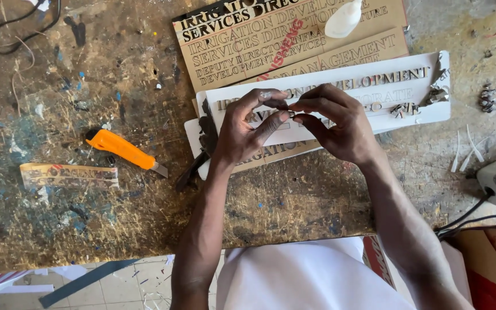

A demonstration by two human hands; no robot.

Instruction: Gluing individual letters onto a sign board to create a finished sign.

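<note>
Left hand [242,135] and right hand [334,123] meet fingertip to fingertip, pinched together on what appears to be a small cut-out letter [290,113], held just above a white lettered sign [340,92]. Brown lettered boards [248,46] lie behind; an orange utility knife [124,150] rests on the paint-stained bench [87,218], left.

brown sign board [242,49] lying at the top middle of the tabletop [87,218], rectangular, dark and pale lettering, a red diagonal stamp across it. second brown board [351,54] tucked just under it. long white sign strip [374,95] laid over both, metallic letters. another white strip [282,150] peeking out below. off left, a narrow printed label strip [67,175], pale with red, lying flat.
</note>
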